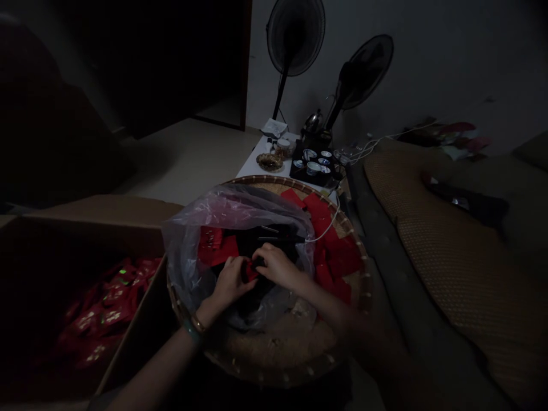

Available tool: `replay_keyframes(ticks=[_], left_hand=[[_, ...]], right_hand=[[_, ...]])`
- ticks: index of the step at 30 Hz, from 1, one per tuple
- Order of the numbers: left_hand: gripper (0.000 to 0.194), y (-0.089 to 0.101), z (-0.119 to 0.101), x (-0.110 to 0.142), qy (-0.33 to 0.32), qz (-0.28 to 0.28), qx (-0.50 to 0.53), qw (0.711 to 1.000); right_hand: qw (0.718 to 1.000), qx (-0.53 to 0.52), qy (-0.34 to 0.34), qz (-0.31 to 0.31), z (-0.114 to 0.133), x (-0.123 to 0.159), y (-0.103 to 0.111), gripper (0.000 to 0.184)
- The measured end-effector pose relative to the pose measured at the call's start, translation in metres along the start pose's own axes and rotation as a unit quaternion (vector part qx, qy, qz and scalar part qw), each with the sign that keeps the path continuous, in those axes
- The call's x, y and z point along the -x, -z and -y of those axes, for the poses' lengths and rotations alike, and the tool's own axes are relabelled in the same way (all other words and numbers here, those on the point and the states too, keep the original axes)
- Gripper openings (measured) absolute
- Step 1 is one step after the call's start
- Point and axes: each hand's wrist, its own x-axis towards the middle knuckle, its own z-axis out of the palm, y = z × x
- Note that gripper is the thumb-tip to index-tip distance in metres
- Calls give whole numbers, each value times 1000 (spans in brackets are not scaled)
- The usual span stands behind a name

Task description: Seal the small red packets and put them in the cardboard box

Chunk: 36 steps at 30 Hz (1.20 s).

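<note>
A small red packet is pinched between both my hands, low over the clear plastic bag. My left hand grips its left side, and my right hand closes on its upper right edge with bent fingers. The open plastic bag lies in a round woven bamboo tray. Inside the bag are flat red packets and dark contents too dim to make out. Just beyond my right hand lies a thin black device with a white cable. More red packets spread along the tray's right side.
On the left stands an open cardboard box holding shiny red packages. Behind the tray, a white table bears a black tea tray with cups. Two fans stand by the wall. A seat with a woven mat runs along the right.
</note>
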Motion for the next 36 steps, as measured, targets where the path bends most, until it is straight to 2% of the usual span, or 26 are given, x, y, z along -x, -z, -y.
replay_keyframes(ticks=[3, 5, 9, 12, 15, 21, 25, 27, 30, 34, 36], left_hand=[[40, 0, 2, 0, 8, -10, 3, 1000], [41, 0, 3, 0, 10, -10, 6, 1000], [39, -2, 4, 0, 26, -12, 16, 999], [40, -3, 5, 1, 31, -14, 30, 999], [43, -4, 5, 2, 27, -9, 39, 999], [48, -3, 2, 1, 41, 11, 32, 999], [48, -1, -1, 0, 50, 4, 40, 998], [50, -1, -2, 1, 54, -1, 47, 997], [54, -2, 0, 2, 58, -5, 57, 997], [59, -2, 3, 3, 57, 8, 67, 996], [64, -1, 3, 3, 55, 10, 69, 996]], right_hand=[[999, -33, 5, -43, 1, 0, -9, 30], [998, -45, 8, -45, -1, 2, -9, 26], [999, -38, 23, -19, -6, 5, 1, 18], [999, -4, 49, 17, -5, 6, 8, 22], [998, 21, 43, 40, -1, 5, 7, 24], [1000, 18, 13, -10, 4, -1, -7, 24], [999, -27, 39, -1, 2, 1, -5, 12], [998, -36, 47, -13, 1, 4, -2, 16], [997, -62, 23, -34, -1, 9, -1, 28], [997, -69, 19, 19, -4, 13, -11, 24], [998, -57, 31, 22, -3, 13, -16, 21]])
